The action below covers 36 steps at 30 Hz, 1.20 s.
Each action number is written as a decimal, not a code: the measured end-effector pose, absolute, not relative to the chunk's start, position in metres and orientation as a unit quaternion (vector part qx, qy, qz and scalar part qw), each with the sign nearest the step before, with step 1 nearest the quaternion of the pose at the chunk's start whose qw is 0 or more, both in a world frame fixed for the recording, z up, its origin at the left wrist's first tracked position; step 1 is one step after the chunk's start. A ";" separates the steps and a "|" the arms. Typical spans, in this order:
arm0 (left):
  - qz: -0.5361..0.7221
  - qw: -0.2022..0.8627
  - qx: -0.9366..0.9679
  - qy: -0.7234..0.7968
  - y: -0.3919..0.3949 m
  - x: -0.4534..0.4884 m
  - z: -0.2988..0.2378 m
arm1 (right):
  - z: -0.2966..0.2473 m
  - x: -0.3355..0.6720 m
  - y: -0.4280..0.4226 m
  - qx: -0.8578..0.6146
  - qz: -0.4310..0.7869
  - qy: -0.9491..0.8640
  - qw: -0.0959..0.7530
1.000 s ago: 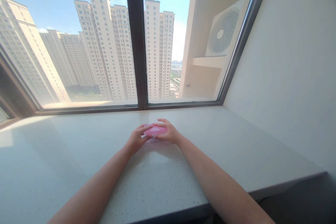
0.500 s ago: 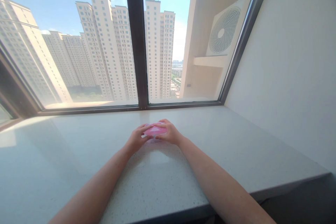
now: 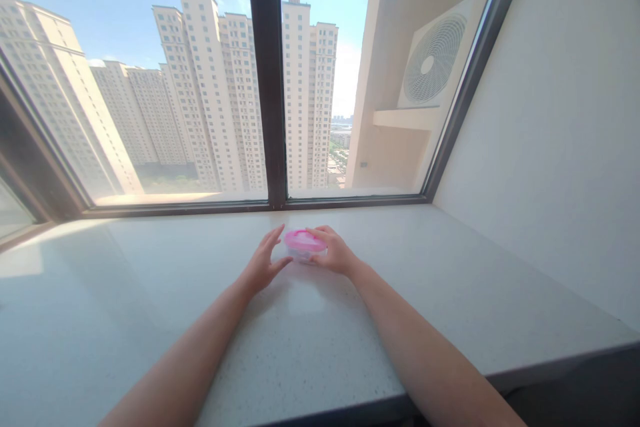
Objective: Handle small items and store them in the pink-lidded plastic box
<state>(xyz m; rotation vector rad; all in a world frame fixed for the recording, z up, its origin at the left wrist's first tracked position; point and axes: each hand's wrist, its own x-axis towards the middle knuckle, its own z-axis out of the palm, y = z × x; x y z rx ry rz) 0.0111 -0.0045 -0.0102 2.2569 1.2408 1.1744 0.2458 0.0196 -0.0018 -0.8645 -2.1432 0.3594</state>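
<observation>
A small clear plastic container with a pink lid is at the far middle of the pale windowsill. My right hand grips its right side, fingers over the lid and thumb low at the front. On the other side, my left hand is open, with thumb and fingers spread toward the container. A narrow gap seems to show between this hand and the container's left side. What lies inside the container is too small to make out.
Behind the container runs the dark window frame. A white wall bounds the sill on the right. The sill's front edge drops off at the lower right. An air conditioner unit stands outside the glass.
My left hand has let go of the container and opened. My right hand still holds it, and the pink lid is more visible. The view has shifted slightly.
</observation>
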 end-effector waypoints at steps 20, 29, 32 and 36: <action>0.452 0.105 0.682 0.565 0.010 -0.012 -0.011 | -0.016 0.312 0.049 -0.761 -0.029 -0.511 0.399; 0.469 0.120 0.680 0.550 0.009 -0.009 -0.012 | 0.016 0.272 0.023 -0.658 -0.154 -0.578 0.457; 0.469 0.135 0.677 0.551 0.009 -0.008 -0.011 | 0.018 0.253 0.014 -0.578 -0.116 -0.656 0.472; 0.470 0.195 0.685 0.521 0.004 -0.004 -0.009 | 0.008 0.227 0.004 -0.407 0.017 -0.790 0.458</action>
